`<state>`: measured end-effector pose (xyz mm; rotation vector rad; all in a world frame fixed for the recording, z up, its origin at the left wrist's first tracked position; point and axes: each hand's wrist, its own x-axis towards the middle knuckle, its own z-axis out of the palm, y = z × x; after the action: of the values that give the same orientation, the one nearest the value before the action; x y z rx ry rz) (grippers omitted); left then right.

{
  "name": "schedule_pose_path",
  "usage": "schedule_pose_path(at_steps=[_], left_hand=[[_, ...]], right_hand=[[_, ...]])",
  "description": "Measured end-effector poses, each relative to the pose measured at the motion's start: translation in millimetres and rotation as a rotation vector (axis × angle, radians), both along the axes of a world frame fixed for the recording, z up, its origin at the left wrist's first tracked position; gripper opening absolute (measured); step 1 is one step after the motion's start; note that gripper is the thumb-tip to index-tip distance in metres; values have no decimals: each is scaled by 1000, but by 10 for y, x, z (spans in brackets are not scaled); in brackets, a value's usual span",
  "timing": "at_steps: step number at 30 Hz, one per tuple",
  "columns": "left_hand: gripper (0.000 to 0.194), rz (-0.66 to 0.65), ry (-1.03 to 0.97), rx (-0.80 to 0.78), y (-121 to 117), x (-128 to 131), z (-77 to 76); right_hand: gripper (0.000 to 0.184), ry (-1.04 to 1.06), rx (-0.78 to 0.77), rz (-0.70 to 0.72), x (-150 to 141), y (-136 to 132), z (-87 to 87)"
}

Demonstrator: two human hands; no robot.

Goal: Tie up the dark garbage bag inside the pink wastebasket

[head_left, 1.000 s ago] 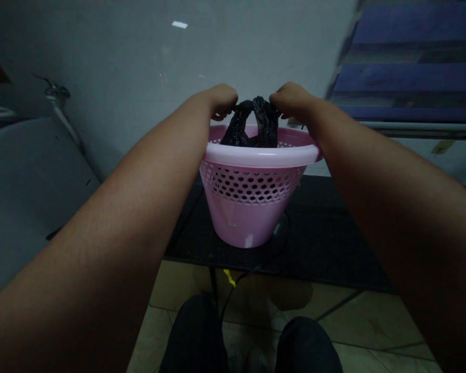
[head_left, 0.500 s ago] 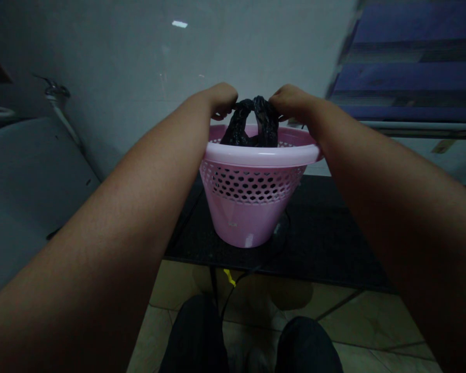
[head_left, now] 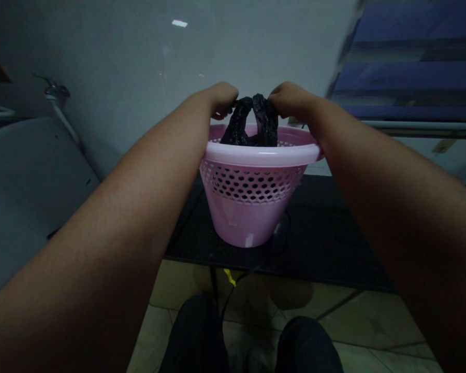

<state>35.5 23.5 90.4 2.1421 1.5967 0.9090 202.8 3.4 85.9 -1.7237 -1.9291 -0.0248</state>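
Note:
A pink plastic basket (head_left: 256, 207) with a perforated upper wall stands on a black table (head_left: 326, 243) in front of me. A black plastic bag (head_left: 252, 124) sits inside it, its two twisted handles rising above the rim. My left hand (head_left: 221, 98) pinches the left handle and my right hand (head_left: 289, 99) pinches the right handle, both fists closed just above the basket's far side. The bag's body is hidden by the basket wall.
A pale wall stands behind the basket. A grey surface (head_left: 19, 176) with a metal tap (head_left: 56, 93) lies at the left. Blue striped slats (head_left: 411, 57) fill the upper right. My dark-trousered knees (head_left: 252, 336) and tiled floor show below, with a black cable (head_left: 236, 282).
My hands have drawn a little closer together and slightly upward, pulling the bag's handles tighter. The basket has not moved.

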Motion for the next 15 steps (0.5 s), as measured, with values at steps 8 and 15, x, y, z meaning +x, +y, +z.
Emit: schedule_pose_path(at_steps=[8,15], left_hand=[[14,-16,-10,-19,1,3,-4],[17,-28,-5,-29,-28,12,-3]], right_hand=[[25,-44,24,23,-25,-84,-2],[22,-85,22,19,-16,-76,-1]])
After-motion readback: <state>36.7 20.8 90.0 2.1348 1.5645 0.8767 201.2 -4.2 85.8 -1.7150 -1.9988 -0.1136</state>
